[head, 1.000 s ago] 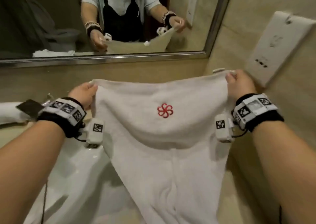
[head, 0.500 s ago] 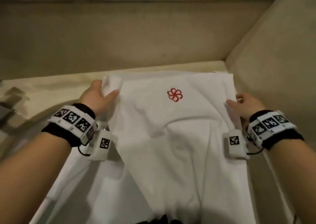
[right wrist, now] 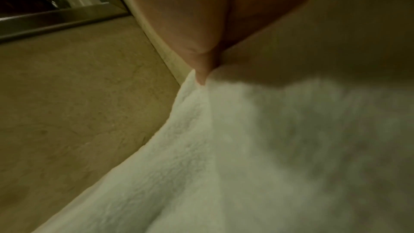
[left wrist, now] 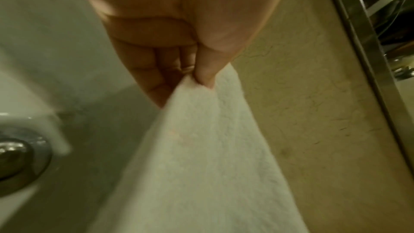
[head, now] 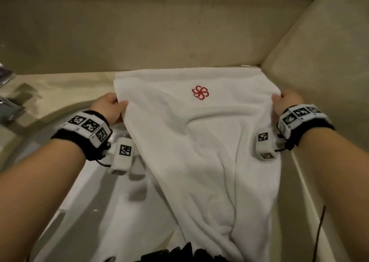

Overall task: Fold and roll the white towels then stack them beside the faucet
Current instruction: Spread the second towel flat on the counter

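A white towel (head: pixel 199 141) with a red flower emblem (head: pixel 200 92) lies with its far end on the beige counter (head: pixel 69 85) in the corner, the rest draping toward me over the sink. My left hand (head: pixel 111 109) pinches its left edge (left wrist: pixel 201 84) between thumb and fingers. My right hand (head: pixel 285 103) pinches the right edge (right wrist: pixel 201 81) close to the side wall. The faucet (head: pixel 10 109) shows only partly at the far left.
The white sink basin (head: pixel 60 181) lies under my left arm, its metal drain plug (left wrist: pixel 13 153) in the left wrist view. The back wall (head: pixel 159 31) and side wall (head: pixel 319 61) close in the corner. A mirror frame (left wrist: pixel 363 59) runs above.
The towel has come down from being held up before the mirror onto the counter. Both hands slid back along its side edges toward me, still holding it.
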Demonstrator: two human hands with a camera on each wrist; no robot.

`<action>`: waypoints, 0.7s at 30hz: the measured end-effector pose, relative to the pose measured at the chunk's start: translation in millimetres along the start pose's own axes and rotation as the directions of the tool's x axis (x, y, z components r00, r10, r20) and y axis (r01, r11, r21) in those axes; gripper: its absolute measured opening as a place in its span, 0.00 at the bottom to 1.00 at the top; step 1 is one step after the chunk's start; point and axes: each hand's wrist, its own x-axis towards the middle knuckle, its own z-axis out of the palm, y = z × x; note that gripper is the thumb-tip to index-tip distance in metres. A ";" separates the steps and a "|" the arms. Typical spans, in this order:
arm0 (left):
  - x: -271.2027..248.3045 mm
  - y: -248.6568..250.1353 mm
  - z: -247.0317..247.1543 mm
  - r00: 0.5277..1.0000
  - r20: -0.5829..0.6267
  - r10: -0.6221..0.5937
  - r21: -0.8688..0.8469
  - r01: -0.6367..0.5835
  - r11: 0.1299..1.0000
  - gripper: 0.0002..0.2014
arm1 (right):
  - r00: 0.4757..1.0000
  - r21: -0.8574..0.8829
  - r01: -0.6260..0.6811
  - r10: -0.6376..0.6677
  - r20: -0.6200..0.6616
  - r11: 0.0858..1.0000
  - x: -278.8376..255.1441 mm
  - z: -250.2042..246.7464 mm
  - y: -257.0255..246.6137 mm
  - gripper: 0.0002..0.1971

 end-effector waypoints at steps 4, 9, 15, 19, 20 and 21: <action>-6.3 -4.0 4.0 0.999 -0.036 0.018 0.247 -0.008 0.969 0.16 | 0.998 0.016 0.007 -0.008 0.070 1.000 -20.4 -0.3 9.7 0.24; -95.0 -1.5 18.4 0.949 0.072 0.306 0.430 -0.307 0.849 0.24 | 0.957 0.093 0.290 -0.289 -0.028 0.953 -123.0 -24.9 44.0 0.15; -250.0 -19.5 72.8 0.431 0.776 0.460 0.264 -0.885 0.384 0.17 | 0.800 0.143 0.536 -0.554 0.228 0.832 -281.7 0.9 106.1 0.09; -290.3 -66.3 102.5 0.400 0.889 0.222 0.417 -0.908 -0.034 0.29 | 0.831 0.094 0.430 -0.434 0.346 0.898 -334.5 49.4 134.6 0.22; -295.0 -74.8 106.2 0.412 0.888 0.201 0.440 -0.891 -0.115 0.28 | 0.858 0.110 0.390 -0.404 0.316 0.914 -340.0 58.5 138.9 0.19; -296.1 -79.3 108.0 0.428 0.880 0.204 0.463 -0.869 -0.175 0.25 | 0.882 0.127 0.357 -0.379 0.279 0.925 -341.5 65.3 139.9 0.16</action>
